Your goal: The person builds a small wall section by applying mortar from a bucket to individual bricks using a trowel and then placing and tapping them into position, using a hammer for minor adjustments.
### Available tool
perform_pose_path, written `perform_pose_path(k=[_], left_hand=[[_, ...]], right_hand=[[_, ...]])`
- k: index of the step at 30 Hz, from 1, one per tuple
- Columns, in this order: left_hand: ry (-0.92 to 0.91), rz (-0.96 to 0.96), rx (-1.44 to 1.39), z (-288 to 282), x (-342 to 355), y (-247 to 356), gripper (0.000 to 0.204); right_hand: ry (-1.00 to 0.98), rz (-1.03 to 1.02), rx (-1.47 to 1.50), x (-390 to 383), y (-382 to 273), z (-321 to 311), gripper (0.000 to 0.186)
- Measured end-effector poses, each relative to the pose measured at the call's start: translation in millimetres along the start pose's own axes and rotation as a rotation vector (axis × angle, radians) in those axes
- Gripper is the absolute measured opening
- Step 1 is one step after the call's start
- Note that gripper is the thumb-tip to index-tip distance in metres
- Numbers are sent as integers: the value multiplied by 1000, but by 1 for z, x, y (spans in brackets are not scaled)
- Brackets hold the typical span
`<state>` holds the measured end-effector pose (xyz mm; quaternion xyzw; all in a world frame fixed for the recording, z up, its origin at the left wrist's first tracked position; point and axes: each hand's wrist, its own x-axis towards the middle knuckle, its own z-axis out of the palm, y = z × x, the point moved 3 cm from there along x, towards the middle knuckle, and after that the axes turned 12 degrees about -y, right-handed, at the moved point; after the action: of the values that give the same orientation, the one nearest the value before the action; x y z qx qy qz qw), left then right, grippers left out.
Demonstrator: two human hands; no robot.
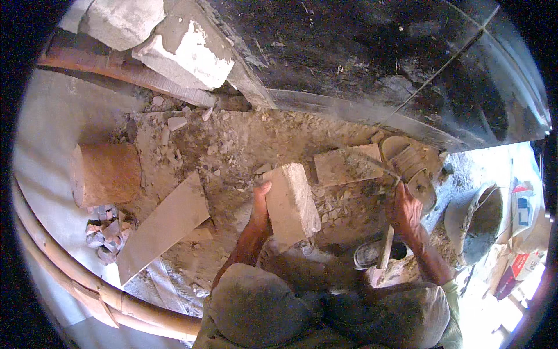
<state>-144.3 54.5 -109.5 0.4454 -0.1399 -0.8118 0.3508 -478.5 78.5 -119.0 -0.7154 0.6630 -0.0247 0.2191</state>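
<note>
My left hand (263,203) is closed on the left side of a pale, dusty block (289,206), thumb near its top edge. The block stands tilted between my knees and the rubble, its right edge rough and chipped. To the right, my right hand (405,209) is wrapped round a hammer-like tool with a wooden handle (386,246). Its thin, blurred head reaches up and left over a flat slab (343,165) on the ground. The tool's exact kind is hard to make out. Air separates it from the block.
Broken chips cover the ground. A long board-like slab (165,227) and a round stump-like block (107,174) lie left; bamboo poles (116,298) curve behind. Brown sandals (408,166) and a grey bucket (474,224) sit right. A dark panel (349,52) stands ahead, white-patched blocks (186,58) beside it.
</note>
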Motion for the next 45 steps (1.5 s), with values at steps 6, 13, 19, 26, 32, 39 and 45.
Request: perform_pose_path(k=[6,13,19,26,32,39,45], left_hand=[[-54,216,-104,-11,19,2,68],[-186,296,-189,-17,40,-25,62],[-298,340,-51,12,13,-15,73],[-185,269,-110,14,7,10,72],[-373,158,-457,14,27,2,79],[-167,282,-94,1,42,2,73],[-147,284,-33,19,24,0,72]], right_hand=[[96,-480,-74,-46,-45,18,40],[-96,-312,-127,-31,-46,71,62],[-446,49,-212,1,-7,79,50],[24,-15,330,-22,-31,7,38],[0,-121,225,-39,-30,38,38],[-112,-315,-76,-43,-64,26,40],[-159,14,-12,0,-5,24,36]])
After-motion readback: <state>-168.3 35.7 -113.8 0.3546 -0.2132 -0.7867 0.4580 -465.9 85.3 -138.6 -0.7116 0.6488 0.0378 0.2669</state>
